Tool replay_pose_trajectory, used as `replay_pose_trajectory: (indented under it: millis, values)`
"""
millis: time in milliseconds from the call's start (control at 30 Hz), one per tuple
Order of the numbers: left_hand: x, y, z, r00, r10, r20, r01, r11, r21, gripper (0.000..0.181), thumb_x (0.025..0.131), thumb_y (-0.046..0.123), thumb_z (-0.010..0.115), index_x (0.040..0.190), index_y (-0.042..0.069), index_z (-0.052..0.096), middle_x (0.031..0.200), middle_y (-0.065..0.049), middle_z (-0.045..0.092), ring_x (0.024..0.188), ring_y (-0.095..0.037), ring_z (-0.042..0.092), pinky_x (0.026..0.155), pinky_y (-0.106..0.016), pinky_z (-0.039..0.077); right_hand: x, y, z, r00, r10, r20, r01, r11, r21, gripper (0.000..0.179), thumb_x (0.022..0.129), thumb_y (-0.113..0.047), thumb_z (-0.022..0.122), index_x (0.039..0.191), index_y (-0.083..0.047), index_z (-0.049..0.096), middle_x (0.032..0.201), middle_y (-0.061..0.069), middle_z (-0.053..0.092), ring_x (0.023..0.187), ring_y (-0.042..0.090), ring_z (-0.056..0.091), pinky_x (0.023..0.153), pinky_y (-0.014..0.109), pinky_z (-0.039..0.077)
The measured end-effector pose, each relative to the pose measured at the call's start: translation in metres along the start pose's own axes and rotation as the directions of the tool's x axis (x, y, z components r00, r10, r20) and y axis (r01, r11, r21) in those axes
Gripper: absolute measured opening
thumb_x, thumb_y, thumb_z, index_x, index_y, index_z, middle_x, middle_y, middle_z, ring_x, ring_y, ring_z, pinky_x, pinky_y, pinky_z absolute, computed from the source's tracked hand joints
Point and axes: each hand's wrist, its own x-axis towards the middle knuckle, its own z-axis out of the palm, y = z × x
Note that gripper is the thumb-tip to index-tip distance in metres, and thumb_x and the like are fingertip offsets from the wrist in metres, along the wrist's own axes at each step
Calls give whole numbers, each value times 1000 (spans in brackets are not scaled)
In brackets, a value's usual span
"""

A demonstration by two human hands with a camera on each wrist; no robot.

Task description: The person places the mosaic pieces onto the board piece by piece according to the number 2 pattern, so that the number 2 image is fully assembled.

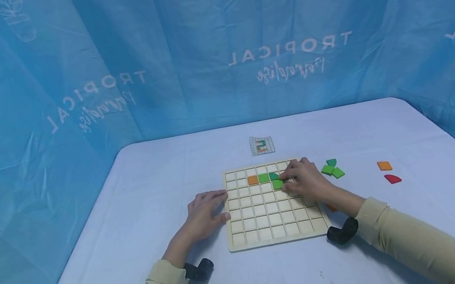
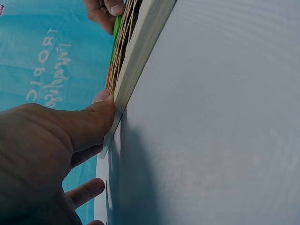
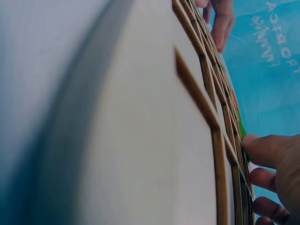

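Observation:
A pale wooden grid board (image 1: 262, 222) lies on the table. Along an upper row sit an orange square tile (image 1: 253, 180), a green square tile (image 1: 263, 178) and a dark green tile (image 1: 273, 175) with a slanted side. Just below the dark green one is another green square tile (image 1: 278, 184). My right hand (image 1: 305, 180) pinches at this lower green square, thumb and index finger at its right side; the right wrist view shows the thumb (image 3: 255, 145) against green. At the board's left edge, my left hand (image 1: 207, 214) rests its fingertips and thumb (image 2: 101, 110), the fingers extended.
Several loose green tiles (image 1: 328, 170) lie right of the board. Farther right are an orange tile (image 1: 384, 165) and a red curved tile (image 1: 393, 179). Another orange tile (image 1: 331, 208) is partly hidden by the right wrist. A small gridded pattern card (image 1: 262, 148) lies behind the board.

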Motion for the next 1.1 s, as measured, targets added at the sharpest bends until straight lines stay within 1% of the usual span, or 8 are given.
replay_pose_trajectory:
  millis: [233, 400, 567, 633, 733, 833, 933, 1100]
  values:
    - [0, 0, -1, 1000, -4, 2, 4, 1000, 5, 55, 91, 24, 67, 140, 4, 50, 144, -7, 45, 132, -33, 33, 104, -57, 21, 1, -2, 1, 1000, -18, -15, 18, 1000, -16, 28, 83, -22, 77, 108, -11, 75, 99, 4, 60, 86, 23, 45, 76, 44, 34]
    - [1, -1, 0, 1000, -3, 4, 3, 1000, 13, 55, 91, 25, 67, 139, 4, 50, 144, -7, 45, 132, -34, 33, 104, -57, 22, 0, -4, 0, 1000, -6, -25, 5, 1000, -15, 29, 82, -21, 78, 109, -11, 74, 99, 5, 61, 87, 23, 46, 78, 45, 35]
    - [1, -1, 1, 1000, -1, -3, 1, 1000, 7, 55, 91, 24, 67, 139, 4, 50, 144, -7, 45, 132, -34, 33, 103, -57, 22, -2, -5, -3, 998, 6, -56, -6, 1000, 1, 28, 82, -19, 78, 108, -9, 74, 98, 4, 62, 88, 24, 46, 79, 46, 36]
    - [1, -1, 1, 1000, -2, -5, 2, 1000, 7, 55, 91, 24, 67, 139, 4, 50, 144, -7, 45, 132, -33, 33, 103, -57, 22, -3, -5, -6, 998, 26, -61, -25, 1000, 16, 28, 83, -19, 77, 109, -8, 74, 98, 4, 62, 88, 24, 45, 78, 46, 36]
    - [1, 0, 1, 1000, -3, -4, 3, 1000, 9, 55, 91, 24, 67, 140, 4, 50, 144, -7, 45, 132, -33, 33, 104, -57, 22, -5, -4, -13, 994, 89, -67, -87, 996, 29, 28, 84, -20, 76, 109, -7, 73, 98, 3, 61, 89, 24, 44, 78, 44, 35]
    - [1, -1, 0, 1000, -1, -9, 1, 1000, 11, 55, 91, 23, 67, 139, 4, 50, 144, -7, 45, 132, -33, 33, 104, -57, 22, -6, 1, -20, 985, 148, -83, -147, 989, 18, 29, 85, -20, 76, 109, -5, 72, 99, 6, 61, 91, 27, 44, 78, 45, 36]
    - [0, -1, 0, 1000, 3, -11, -3, 1000, 10, 54, 91, 23, 68, 139, 4, 50, 144, -7, 45, 131, -34, 33, 103, -57, 22, -8, 10, -28, 973, 208, -102, -208, 978, 12, 30, 84, -20, 76, 110, -4, 72, 100, 9, 62, 95, 28, 45, 80, 46, 38]
    - [0, -1, 0, 1000, 4, -9, -4, 1000, 8, 55, 91, 24, 68, 139, 4, 50, 144, -7, 45, 131, -34, 34, 103, -57, 23, -13, 31, -41, 955, 258, -144, -262, 965, -6, 29, 86, -18, 73, 110, -1, 71, 101, 14, 62, 97, 32, 45, 84, 49, 35]
